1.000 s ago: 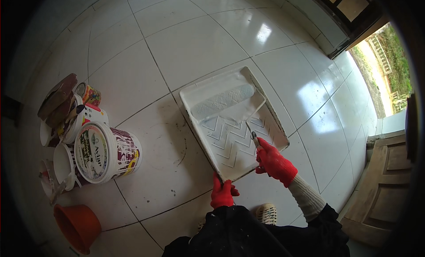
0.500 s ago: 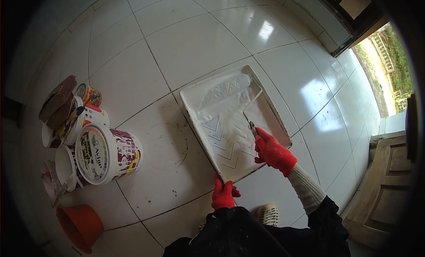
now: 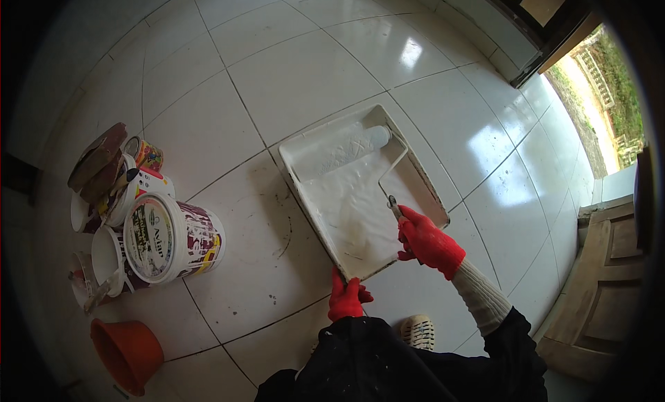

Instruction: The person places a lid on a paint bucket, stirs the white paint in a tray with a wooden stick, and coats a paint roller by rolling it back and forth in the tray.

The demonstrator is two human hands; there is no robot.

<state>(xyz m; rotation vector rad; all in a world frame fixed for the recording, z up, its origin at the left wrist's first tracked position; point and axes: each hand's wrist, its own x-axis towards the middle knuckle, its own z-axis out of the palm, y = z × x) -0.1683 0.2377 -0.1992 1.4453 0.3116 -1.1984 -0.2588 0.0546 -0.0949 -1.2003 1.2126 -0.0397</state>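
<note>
A white paint tray (image 3: 303,202) sits on the tiled floor in front of me, wet with white paint. My left hand (image 3: 348,297), in a red glove, grips the tray's near left corner. In my right hand (image 3: 431,244), also red-gloved, is the handle of a paint roller (image 3: 355,150). Its bent wire frame reaches up to the roller sleeve, which lies coated in paint across the tray's far end. White paint (image 3: 357,215) covers most of the sloping part, and only a few ridges show near the bottom corner.
Left of the tray stand a lidded paint bucket (image 3: 201,234), a small colourful can (image 3: 147,155) and several other paint-smeared tubs. An orange bucket (image 3: 128,350) lies tipped nearer me. At right are a wooden door (image 3: 603,291) and an opening to the outside. My shoe (image 3: 418,331) is below the tray.
Paint has flowed over the tray's ridges toward the near end, hiding most of them. The roller sleeve has shifted slightly toward me. Both hands keep their grips.
</note>
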